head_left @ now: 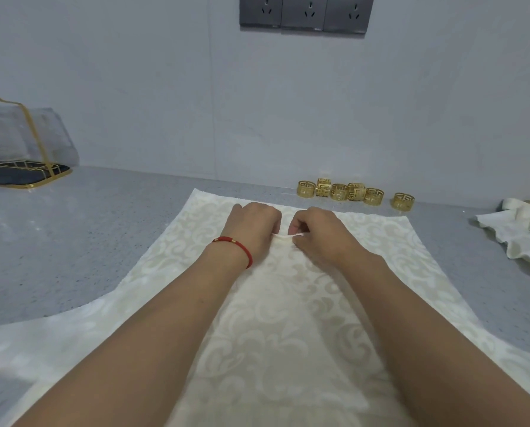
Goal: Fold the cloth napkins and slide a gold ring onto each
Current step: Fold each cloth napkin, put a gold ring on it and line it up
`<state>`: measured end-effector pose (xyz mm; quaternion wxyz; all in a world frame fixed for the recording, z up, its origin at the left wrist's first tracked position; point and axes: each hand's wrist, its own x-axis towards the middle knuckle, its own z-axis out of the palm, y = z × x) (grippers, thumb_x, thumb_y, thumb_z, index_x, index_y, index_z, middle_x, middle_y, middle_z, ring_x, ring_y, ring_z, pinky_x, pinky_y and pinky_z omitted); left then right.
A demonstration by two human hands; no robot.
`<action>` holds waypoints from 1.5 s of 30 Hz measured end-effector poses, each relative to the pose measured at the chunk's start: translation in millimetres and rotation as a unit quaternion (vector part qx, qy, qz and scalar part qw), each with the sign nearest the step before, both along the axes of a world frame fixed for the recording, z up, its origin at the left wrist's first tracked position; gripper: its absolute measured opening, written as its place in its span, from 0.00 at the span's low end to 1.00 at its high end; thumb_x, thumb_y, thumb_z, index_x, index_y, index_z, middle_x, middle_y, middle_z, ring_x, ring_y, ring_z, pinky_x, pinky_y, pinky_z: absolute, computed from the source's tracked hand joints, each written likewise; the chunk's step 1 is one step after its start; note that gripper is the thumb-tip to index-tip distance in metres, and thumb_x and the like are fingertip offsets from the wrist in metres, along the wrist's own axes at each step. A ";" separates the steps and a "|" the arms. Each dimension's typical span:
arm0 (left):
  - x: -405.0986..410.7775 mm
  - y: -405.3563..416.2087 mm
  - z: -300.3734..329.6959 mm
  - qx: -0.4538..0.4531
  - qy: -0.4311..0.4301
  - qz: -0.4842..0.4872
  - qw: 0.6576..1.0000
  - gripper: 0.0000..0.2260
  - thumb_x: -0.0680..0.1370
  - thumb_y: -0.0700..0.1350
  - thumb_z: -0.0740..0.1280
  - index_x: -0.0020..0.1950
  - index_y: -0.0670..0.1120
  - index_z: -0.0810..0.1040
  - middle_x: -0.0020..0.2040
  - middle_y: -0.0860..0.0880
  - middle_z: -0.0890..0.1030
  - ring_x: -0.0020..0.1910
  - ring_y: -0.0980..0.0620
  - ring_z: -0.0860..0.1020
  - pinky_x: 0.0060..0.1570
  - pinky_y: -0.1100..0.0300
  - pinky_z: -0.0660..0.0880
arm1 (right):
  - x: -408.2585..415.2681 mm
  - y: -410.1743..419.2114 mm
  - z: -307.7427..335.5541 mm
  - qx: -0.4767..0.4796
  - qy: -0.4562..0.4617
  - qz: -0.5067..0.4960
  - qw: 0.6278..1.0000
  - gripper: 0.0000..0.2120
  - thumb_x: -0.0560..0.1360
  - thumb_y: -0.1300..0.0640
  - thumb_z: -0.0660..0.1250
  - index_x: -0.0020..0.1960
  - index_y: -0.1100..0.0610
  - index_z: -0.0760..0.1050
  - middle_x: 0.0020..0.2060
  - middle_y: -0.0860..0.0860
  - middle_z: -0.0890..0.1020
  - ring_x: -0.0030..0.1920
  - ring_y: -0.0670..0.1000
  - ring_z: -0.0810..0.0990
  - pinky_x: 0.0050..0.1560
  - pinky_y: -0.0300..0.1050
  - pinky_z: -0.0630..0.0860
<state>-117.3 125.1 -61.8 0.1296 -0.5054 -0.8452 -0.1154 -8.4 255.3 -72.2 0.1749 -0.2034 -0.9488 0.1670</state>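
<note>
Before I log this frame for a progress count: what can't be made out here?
- Head view: finished napkin with ring, cut by the right edge; count unknown.
- Fingertips of left hand and right hand, curled under, hiding the pinch on the spread napkin.
- Gold rings overlap; count unsure.

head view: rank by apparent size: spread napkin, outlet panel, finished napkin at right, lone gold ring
1. spread napkin
2. outlet panel
3. finished napkin, cut off by the frame edge, so its place against the panel is unsure
4. lone gold ring

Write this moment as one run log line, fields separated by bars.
step: pinch fold | left hand: pinching napkin | right hand: pinching napkin | rings: waiting by wall
</note>
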 end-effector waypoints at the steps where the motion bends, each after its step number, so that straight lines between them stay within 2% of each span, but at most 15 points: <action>1: 1.2 -1.1 3.9 -0.025 0.007 -0.012 1.000 0.13 0.72 0.34 0.62 0.42 0.53 0.74 0.46 0.53 0.80 0.45 0.49 0.74 0.46 0.56 0.64 | 0.4 0.0 2.8 0.004 -0.022 0.010 1.000 0.11 0.73 0.64 0.68 0.43 0.48 0.78 0.41 0.43 0.77 0.48 0.51 0.78 0.53 0.52 0.77; 4: 3.3 -3.2 13.8 -0.085 -0.015 -0.027 0.996 0.14 0.71 0.33 0.63 0.40 0.53 0.73 0.45 0.48 0.80 0.44 0.45 0.78 0.41 0.57 0.63 | 3.7 0.8 10.7 -0.003 -0.073 0.025 0.997 0.11 0.74 0.64 0.67 0.44 0.48 0.81 0.40 0.42 0.78 0.46 0.49 0.78 0.48 0.44 0.75; 7: 3.4 -7.0 22.0 -0.080 -0.088 -0.014 0.993 0.12 0.69 0.32 0.62 0.32 0.48 0.73 0.38 0.37 0.70 0.37 0.35 0.74 0.35 0.56 0.75 | 8.3 0.2 14.0 -0.040 -0.052 0.026 0.998 0.07 0.76 0.60 0.68 0.45 0.53 0.84 0.39 0.47 0.84 0.41 0.47 0.80 0.42 0.33 0.69; 9: -2.6 -8.1 18.1 -0.037 -0.116 -0.024 0.992 0.13 0.70 0.32 0.62 0.34 0.49 0.77 0.35 0.44 0.71 0.33 0.43 0.72 0.33 0.60 0.73 | 7.6 0.8 11.1 -0.052 -0.022 0.030 0.998 0.06 0.77 0.59 0.69 0.43 0.55 0.84 0.38 0.48 0.85 0.41 0.50 0.81 0.47 0.37 0.72; 11: -9.3 -9.3 8.7 0.004 -0.131 -0.029 0.991 0.14 0.74 0.33 0.64 0.49 0.50 0.83 0.41 0.49 0.79 0.42 0.51 0.75 0.45 0.62 0.73 | 5.8 2.8 5.6 -0.038 -0.005 0.027 0.999 0.03 0.76 0.59 0.71 0.44 0.55 0.83 0.40 0.47 0.84 0.42 0.49 0.81 0.48 0.47 0.79; 13: -11.9 -10.4 2.7 0.020 -0.147 -0.019 0.989 0.13 0.76 0.36 0.65 0.56 0.48 0.82 0.45 0.51 0.79 0.45 0.53 0.74 0.48 0.63 0.71 | 6.0 3.9 2.5 -0.015 -0.007 0.027 0.999 0.02 0.76 0.57 0.73 0.48 0.54 0.83 0.44 0.47 0.83 0.42 0.47 0.79 0.49 0.49 0.79; 16: -11.4 -9.4 2.2 0.003 -0.146 -0.012 0.989 0.09 0.76 0.37 0.67 0.52 0.46 0.83 0.48 0.48 0.81 0.47 0.49 0.79 0.49 0.60 0.74 | 7.2 5.4 3.1 0.004 -0.025 0.043 0.999 0.03 0.77 0.57 0.72 0.49 0.54 0.85 0.44 0.46 0.83 0.41 0.42 0.76 0.47 0.44 0.74; 20: -6.2 -12.9 3.3 -0.010 -0.117 0.001 0.993 0.05 0.76 0.38 0.68 0.45 0.48 0.78 0.47 0.47 0.81 0.47 0.45 0.80 0.48 0.54 0.78 | 8.2 1.7 10.0 0.033 -0.052 0.043 0.997 0.02 0.76 0.59 0.72 0.45 0.53 0.81 0.40 0.45 0.82 0.43 0.49 0.79 0.47 0.49 0.78; 25: 6.1 -20.1 7.8 -0.046 -0.042 -0.008 0.998 0.12 0.74 0.33 0.63 0.51 0.47 0.78 0.52 0.47 0.80 0.49 0.44 0.78 0.45 0.55 0.74 | 7.0 -9.1 22.7 0.117 -0.139 0.055 0.982 0.11 0.73 0.65 0.67 0.45 0.49 0.74 0.41 0.43 0.74 0.45 0.51 0.75 0.41 0.46 0.71; 28: 9.5 -24.2 10.2 -0.076 0.003 -0.039 0.996 0.12 0.75 0.34 0.64 0.53 0.49 0.79 0.53 0.50 0.80 0.53 0.46 0.78 0.44 0.57 0.67 | 6.7 -13.3 26.0 0.132 -0.198 0.055 0.970 0.14 0.73 0.66 0.67 0.47 0.47 0.74 0.45 0.45 0.76 0.49 0.53 0.78 0.44 0.46 0.72; 32: 6.0 -36.6 1.3 -0.036 -0.029 -0.041 0.998 0.13 0.75 0.38 0.63 0.53 0.51 0.82 0.51 0.51 0.81 0.50 0.47 0.79 0.47 0.56 0.74 | 14.0 -12.5 37.1 0.063 -0.196 0.061 0.977 0.09 0.75 0.60 0.66 0.48 0.48 0.80 0.45 0.45 0.80 0.47 0.52 0.81 0.49 0.50 0.81; 36: -3.6 -38.8 -9.4 0.054 -0.101 -0.026 0.993 0.13 0.77 0.39 0.65 0.58 0.51 0.82 0.45 0.52 0.83 0.49 0.49 0.80 0.49 0.58 0.75 | 18.4 -4.3 34.8 0.025 -0.145 0.061 0.987 0.06 0.79 0.59 0.68 0.54 0.50 0.81 0.43 0.45 0.81 0.46 0.48 0.80 0.45 0.44 0.76; 39: -4.4 -37.7 -14.1 0.044 -0.100 -0.031 0.994 0.12 0.78 0.40 0.66 0.60 0.47 0.82 0.46 0.52 0.77 0.49 0.50 0.77 0.47 0.62 0.69 | 20.6 2.0 31.0 0.021 -0.161 0.061 0.985 0.05 0.78 0.56 0.72 0.54 0.50 0.82 0.46 0.45 0.81 0.45 0.46 0.78 0.43 0.41 0.74; 42: -3.1 -39.7 -13.8 0.022 -0.082 -0.024 0.996 0.08 0.79 0.40 0.64 0.52 0.42 0.83 0.51 0.49 0.77 0.54 0.46 0.76 0.51 0.55 0.73 | 23.9 3.5 33.8 0.006 -0.164 0.053 0.985 0.03 0.76 0.55 0.73 0.49 0.49 0.81 0.44 0.44 0.81 0.44 0.46 0.79 0.47 0.46 0.79; 45: 3.5 -41.2 -12.0 0.010 -0.050 -0.001 0.999 0.06 0.79 0.42 0.63 0.52 0.46 0.80 0.52 0.49 0.79 0.54 0.47 0.76 0.54 0.51 0.73 | 27.1 2.4 32.7 -0.007 -0.170 0.045 0.984 0.05 0.76 0.54 0.72 0.50 0.48 0.78 0.44 0.44 0.80 0.42 0.42 0.77 0.44 0.45 0.76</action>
